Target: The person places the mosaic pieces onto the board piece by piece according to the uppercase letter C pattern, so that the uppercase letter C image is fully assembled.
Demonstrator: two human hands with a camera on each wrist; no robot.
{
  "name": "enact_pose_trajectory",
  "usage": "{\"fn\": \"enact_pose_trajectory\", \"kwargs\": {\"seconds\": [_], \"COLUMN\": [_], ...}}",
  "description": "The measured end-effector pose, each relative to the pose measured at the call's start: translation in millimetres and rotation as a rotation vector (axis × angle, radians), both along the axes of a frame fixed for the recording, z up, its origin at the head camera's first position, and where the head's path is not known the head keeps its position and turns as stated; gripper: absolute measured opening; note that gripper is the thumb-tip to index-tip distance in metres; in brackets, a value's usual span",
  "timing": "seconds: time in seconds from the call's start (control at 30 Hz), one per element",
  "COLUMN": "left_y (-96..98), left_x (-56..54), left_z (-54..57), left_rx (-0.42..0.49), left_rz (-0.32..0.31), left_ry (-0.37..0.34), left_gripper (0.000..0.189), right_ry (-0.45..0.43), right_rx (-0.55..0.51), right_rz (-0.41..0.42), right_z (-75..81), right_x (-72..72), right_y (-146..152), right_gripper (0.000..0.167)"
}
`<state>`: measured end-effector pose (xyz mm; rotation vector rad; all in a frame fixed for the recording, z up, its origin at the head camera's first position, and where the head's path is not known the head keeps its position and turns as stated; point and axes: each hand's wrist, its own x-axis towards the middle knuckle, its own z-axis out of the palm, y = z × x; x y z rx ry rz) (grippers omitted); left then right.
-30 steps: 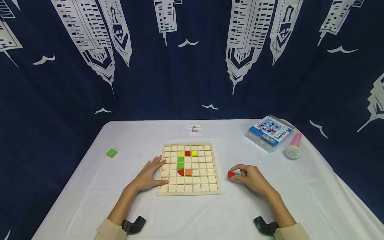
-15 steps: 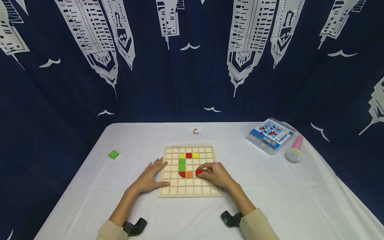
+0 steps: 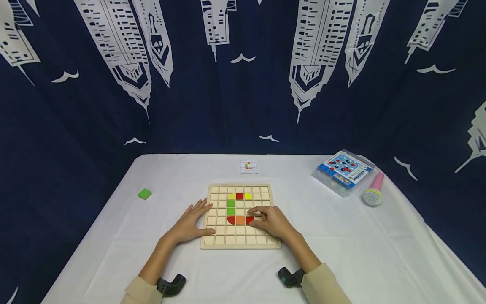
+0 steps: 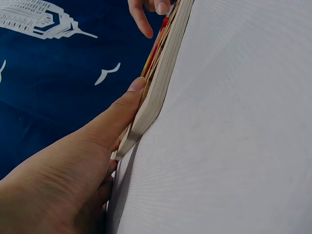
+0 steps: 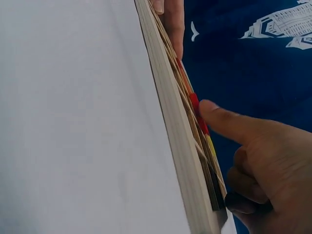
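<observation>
A square wooden grid board (image 3: 240, 246) lies on the white table. My left hand (image 3: 187, 223) rests on its left edge with the fingers spread and the thumb on the near-left part. Over the right half is my right hand (image 3: 276, 221), thumb and index finger apart. A red piece (image 3: 249, 220) sits in a cell by the right thumb, partly covered by it. To its left are an orange square (image 3: 240, 220) and a red rounded piece (image 3: 231, 220). Green squares (image 3: 230, 207), a red square (image 3: 239, 196) and yellow pieces (image 3: 248, 196) fill other cells.
A small pattern card (image 3: 248, 166) lies beyond the board. One loose green square (image 3: 144, 194) is at the left. At the back right are a clear plastic box with a blue label (image 3: 343, 171) and a pink toy microphone (image 3: 373, 190).
My right hand carried the red piece left from the table onto the board. The piece now lies in a cell beside the orange square, and the fingers have parted. My left hand stays put.
</observation>
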<state>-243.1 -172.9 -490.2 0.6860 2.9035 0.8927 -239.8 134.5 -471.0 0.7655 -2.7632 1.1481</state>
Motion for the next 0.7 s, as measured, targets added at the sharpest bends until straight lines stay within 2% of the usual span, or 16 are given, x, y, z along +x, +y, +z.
{"fn": "enact_pose_trajectory", "kwargs": {"seconds": [0.1,0.2,0.27,0.33,0.4,0.53,0.7], "left_y": [-1.7,-6.8,-10.8,-13.9,-15.1,-13.6,-9.9], "left_x": [-0.7,-0.6,-0.4,0.0,-0.4,-1.7,-2.8], "left_z": [1.2,5.1,8.1,9.9,10.3,7.6,6.0], "left_rx": [0.036,0.095,0.114,0.107,0.09,0.083,0.079], "left_rz": [0.001,0.027,0.041,0.043,0.034,0.027,0.024], "left_ry": [-0.043,-0.094,-0.116,-0.121,-0.117,-0.109,-0.105], "left_gripper": [0.092,0.086,0.083,0.083,0.084,0.085,0.086], "right_ry": [0.021,0.097,0.126,0.139,0.11,0.022,0.027], "right_rx": [-0.015,-0.015,-0.005,0.008,0.007,0.006,0.029], "right_rz": [-0.073,-0.184,-0.228,-0.214,-0.167,-0.054,-0.016], "right_z": [7.6,19.1,26.7,31.3,31.2,19.7,8.5], "right_x": [-0.6,-3.6,-5.6,-6.8,-5.1,1.6,3.6], "right_y": [13,30,39,40,33,10,-7], "right_gripper": [0.027,0.023,0.022,0.022,0.022,0.023,0.02]}}
